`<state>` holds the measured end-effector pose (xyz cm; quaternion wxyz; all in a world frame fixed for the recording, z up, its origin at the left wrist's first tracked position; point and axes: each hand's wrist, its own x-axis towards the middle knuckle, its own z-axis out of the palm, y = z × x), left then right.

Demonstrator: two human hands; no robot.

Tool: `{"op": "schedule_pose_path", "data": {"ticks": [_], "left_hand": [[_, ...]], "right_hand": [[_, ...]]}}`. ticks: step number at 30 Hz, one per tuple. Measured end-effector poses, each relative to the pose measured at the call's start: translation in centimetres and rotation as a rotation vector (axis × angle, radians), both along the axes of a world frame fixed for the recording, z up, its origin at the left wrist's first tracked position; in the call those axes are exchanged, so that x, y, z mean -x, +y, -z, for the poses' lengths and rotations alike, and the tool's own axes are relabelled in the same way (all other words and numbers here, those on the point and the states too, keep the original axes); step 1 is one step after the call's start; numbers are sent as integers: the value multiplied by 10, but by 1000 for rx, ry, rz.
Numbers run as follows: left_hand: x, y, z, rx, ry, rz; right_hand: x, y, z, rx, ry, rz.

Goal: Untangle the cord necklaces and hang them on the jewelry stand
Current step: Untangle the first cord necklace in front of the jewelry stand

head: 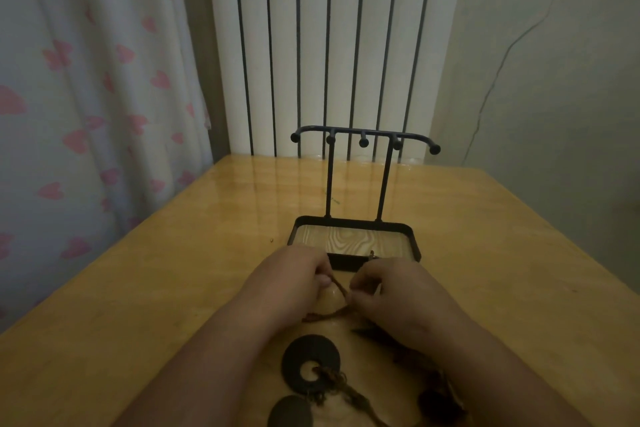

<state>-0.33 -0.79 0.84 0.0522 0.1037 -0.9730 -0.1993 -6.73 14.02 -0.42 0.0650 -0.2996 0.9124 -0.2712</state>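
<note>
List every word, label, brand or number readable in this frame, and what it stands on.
None: no text can be read anywhere.
The stand, cord, ring pendant, table and curtain bear no lettering; the curtain has only pink hearts.

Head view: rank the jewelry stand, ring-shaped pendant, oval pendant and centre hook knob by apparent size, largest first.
1. jewelry stand
2. ring-shaped pendant, nearer the camera, which flatters it
3. oval pendant, unsure: the bottom frame edge cuts it off
4. centre hook knob, smallest
</note>
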Motion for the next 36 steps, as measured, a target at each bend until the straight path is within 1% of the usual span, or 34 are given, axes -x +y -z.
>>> {"op": "schedule_pose_path", "data": {"ticks": [2,4,7,14,20,24,29,33,36], "left_hand": [[-2,2,0,-127,101,9],[-4,3,-3,-220,192,21],[-5,3,-7,-277,287,38],[-7,5,-11,-296,360,43],[-9,5,-12,-332,399,45],[-9,3,-13,-390,418,67],[-11,-1,-16,-464,429,96],[-12,1,-16,-514,437,109],[-10,3,-15,-507,436,100]], "right_hand": [[0,2,-2,179,-1,33],[-1,3,-6,316,-34,41],[-3,5,-12,395,-54,7],[-4,10,-20,576,-171,10],[-6,13,-23,571,-165,-51],[-6,16,-24,568,-171,-119],[-8,12,-22,619,-92,-113],[-11,9,-20,588,1,-93],[-13,9,-20,557,71,-97]]}}
